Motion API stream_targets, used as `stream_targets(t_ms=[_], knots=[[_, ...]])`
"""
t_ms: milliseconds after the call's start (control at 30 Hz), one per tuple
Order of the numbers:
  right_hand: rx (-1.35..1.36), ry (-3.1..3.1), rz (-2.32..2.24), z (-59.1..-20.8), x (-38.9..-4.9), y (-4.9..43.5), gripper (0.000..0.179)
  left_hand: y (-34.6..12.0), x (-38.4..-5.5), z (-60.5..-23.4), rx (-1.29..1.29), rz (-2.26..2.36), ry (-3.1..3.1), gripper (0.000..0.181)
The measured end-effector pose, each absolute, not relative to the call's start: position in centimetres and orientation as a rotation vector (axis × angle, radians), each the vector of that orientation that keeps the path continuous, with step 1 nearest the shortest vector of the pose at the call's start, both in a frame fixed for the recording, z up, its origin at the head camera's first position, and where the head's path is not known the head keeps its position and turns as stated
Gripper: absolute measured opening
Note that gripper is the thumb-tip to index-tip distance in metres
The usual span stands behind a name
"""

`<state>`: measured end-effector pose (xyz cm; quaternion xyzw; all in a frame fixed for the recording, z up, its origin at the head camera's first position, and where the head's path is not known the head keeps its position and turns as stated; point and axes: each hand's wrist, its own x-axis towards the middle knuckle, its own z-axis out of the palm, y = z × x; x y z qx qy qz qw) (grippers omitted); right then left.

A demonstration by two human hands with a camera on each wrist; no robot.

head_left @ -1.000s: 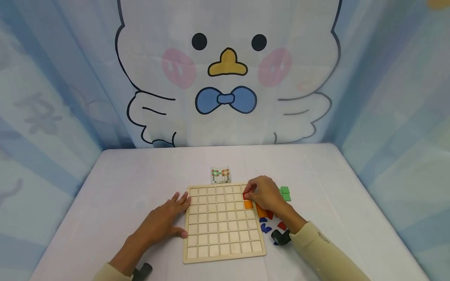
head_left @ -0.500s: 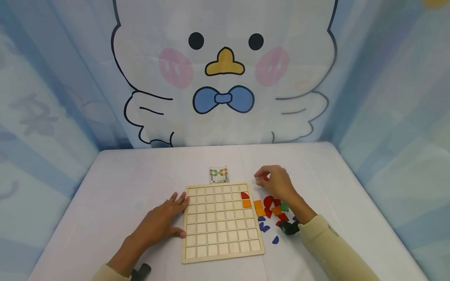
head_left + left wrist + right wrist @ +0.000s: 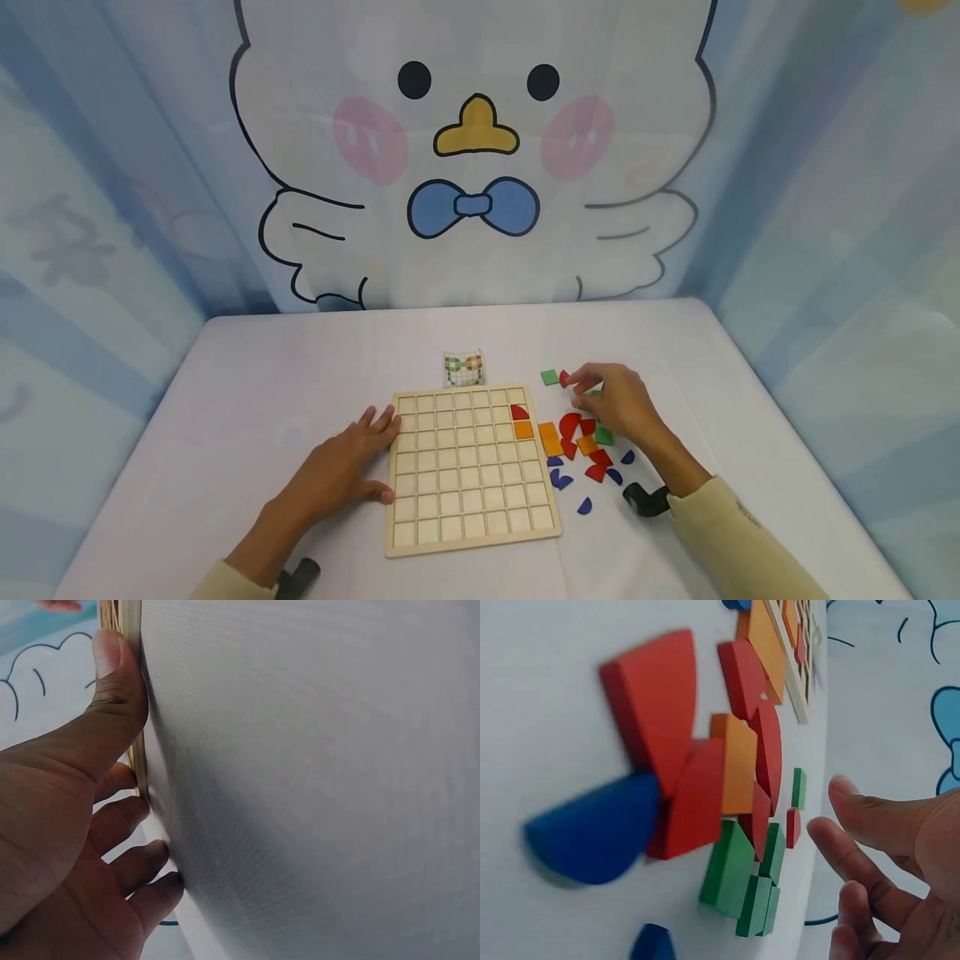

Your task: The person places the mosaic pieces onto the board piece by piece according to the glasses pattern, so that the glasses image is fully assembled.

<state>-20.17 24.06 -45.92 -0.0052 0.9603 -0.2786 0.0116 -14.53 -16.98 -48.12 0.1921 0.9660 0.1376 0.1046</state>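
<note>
A wooden grid board [image 3: 450, 492] lies on the table. My left hand [image 3: 341, 467] rests along its left edge, fingers fairly straight, and the left wrist view puts the thumb [image 3: 120, 682] against the rim. In the board's right column sit a red quarter-round piece [image 3: 520, 412] and, just below it, an orange square [image 3: 522, 430]. My right hand [image 3: 621, 404] hovers right of the board's far corner with nothing between its parted thumb and fingers. Close to those fingertips lies a red piece [image 3: 564, 378], beside a green square [image 3: 550, 377]. My right hand partly hides more green squares.
Right of the board lie loose red pieces [image 3: 570, 425], an orange rectangle [image 3: 551, 439], a green square [image 3: 603, 436] and several blue rounded pieces [image 3: 584, 506]. A small pattern card [image 3: 464, 368] lies behind the board. A printed curtain [image 3: 480, 258] closes off the back.
My right hand has left the red piece in the board's right column and moved right, past the green square and red piece at the back. The left hand stays at the board's edge.
</note>
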Motion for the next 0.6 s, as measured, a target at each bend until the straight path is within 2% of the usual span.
stream_targets(t_ms=[167,600], knots=[[-0.059,2.961,-0.902,-46.1,-18.8,23.5,0.030,-17.0,-14.5,-48.0,0.565,0.408,2.854,0.112],[-0.198,2.953,-0.778,-47.3,-17.7,21.1,0.015,-17.0,-14.5,-47.9,0.563,0.414,2.849,0.111]])
